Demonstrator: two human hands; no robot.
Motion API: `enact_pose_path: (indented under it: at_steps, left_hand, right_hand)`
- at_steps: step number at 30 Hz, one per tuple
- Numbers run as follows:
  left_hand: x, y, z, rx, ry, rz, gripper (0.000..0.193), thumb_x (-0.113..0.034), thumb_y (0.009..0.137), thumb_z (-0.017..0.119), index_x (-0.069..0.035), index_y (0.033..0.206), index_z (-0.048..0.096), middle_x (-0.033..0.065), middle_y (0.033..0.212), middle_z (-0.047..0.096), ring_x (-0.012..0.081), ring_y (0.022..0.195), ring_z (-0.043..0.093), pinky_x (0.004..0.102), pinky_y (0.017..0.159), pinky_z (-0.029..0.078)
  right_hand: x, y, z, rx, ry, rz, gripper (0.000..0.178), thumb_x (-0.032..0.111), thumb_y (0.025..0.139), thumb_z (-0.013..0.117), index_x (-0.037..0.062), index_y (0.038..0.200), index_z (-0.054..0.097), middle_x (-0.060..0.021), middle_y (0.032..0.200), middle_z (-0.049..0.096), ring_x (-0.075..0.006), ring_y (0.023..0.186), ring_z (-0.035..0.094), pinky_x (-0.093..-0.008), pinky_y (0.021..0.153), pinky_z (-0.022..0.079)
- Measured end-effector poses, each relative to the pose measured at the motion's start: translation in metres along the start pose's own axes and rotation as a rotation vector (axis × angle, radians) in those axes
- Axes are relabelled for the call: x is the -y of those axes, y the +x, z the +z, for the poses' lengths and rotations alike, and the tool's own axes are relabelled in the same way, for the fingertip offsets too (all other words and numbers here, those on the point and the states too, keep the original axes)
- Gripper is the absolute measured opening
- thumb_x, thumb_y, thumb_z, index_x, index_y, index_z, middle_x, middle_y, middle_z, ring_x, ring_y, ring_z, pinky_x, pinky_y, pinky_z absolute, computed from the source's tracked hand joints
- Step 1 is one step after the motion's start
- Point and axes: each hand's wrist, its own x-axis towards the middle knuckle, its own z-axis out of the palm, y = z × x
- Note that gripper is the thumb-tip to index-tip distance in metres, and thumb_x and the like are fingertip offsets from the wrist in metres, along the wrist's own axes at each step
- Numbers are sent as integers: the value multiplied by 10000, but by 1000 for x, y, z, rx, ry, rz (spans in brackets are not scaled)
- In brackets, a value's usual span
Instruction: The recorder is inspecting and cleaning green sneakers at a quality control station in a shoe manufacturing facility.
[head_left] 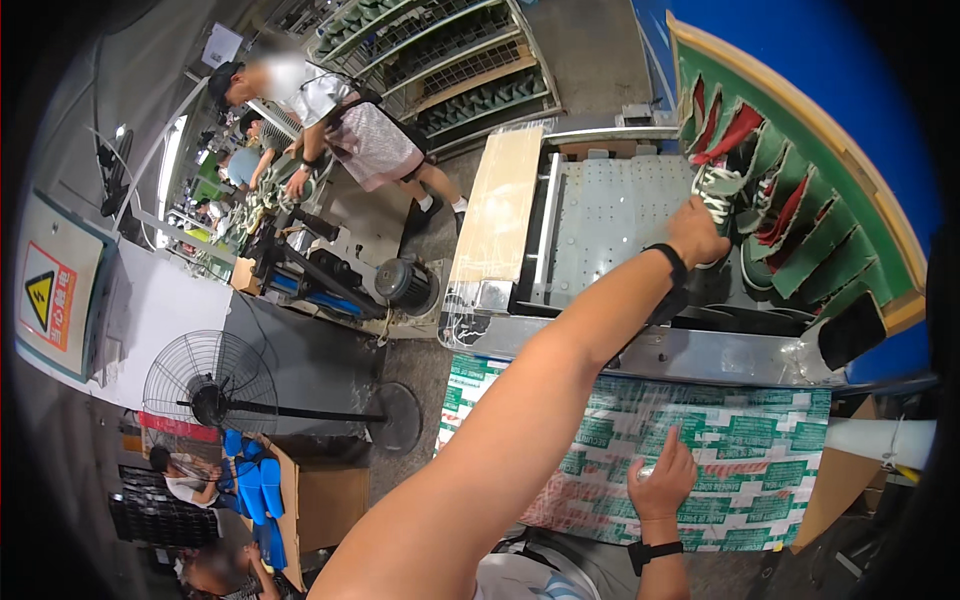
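My left arm stretches across to the machine's exit, and my left hand (697,232) is closed on a green sneaker (716,190) with white laces. The sneaker sits at the edge of slitted green and red curtain flaps (790,215). Beside it, partly hidden among the flaps, is another dark green shoe (757,268). Lower down, my right hand (665,478) is held over a green-and-white printed sheet (740,430), fingers extended and thumb apart. A small pale spot shows by its thumb, too small to make out. Both wrists wear black bands.
A perforated metal bed (610,230) lies left of the flaps, with a wooden board (497,205) along its side. A standing fan (210,390) and an electric motor (404,285) are at left. A person (330,110) works beyond, near shoe racks (450,60).
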Motion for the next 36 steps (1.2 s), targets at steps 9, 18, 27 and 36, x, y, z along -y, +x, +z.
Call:
enact_pose_path:
  at_steps: [9, 18, 27, 36]
  left_hand:
    - [6, 30, 20, -129, -251, -26, 1069, -399, 671, 998, 54, 1453, 427, 311, 1376, 616, 469, 1306, 607, 502, 1150, 507]
    - [17, -22, -108, 396, -557, 243, 960, -377, 640, 1003, -21, 1425, 580, 237, 1331, 731, 424, 1221, 716, 482, 1062, 572]
    - [85, -394, -202, -111, -346, 197, 1074, -279, 718, 945, -83, 1645, 439, 229, 1401, 662, 439, 1313, 630, 515, 1129, 510]
    - [149, -562, -81, -278, -249, -444, 978, -182, 756, 898, -3, 1608, 453, 261, 1503, 570, 443, 1388, 556, 529, 1179, 443]
  right_hand:
    - [1, -3, 0, 74, -45, 20, 602, 245, 828, 775, 88, 1405, 711, -189, 1234, 614, -388, 1115, 633, -541, 948, 522]
    - [2, -2, 2, 44, -29, 25, 555, 206, 836, 762, 66, 1371, 711, -198, 1238, 606, -399, 1125, 631, -549, 966, 519]
    - [2, -4, 7, -37, -7, 17, 553, 211, 817, 774, 47, 1341, 711, -214, 1261, 590, -444, 1154, 615, -579, 1012, 505]
    - [-2, -4, 3, 7, -48, -34, 602, 275, 836, 807, 71, 1393, 711, -271, 1369, 663, -493, 1289, 605, -601, 1104, 476]
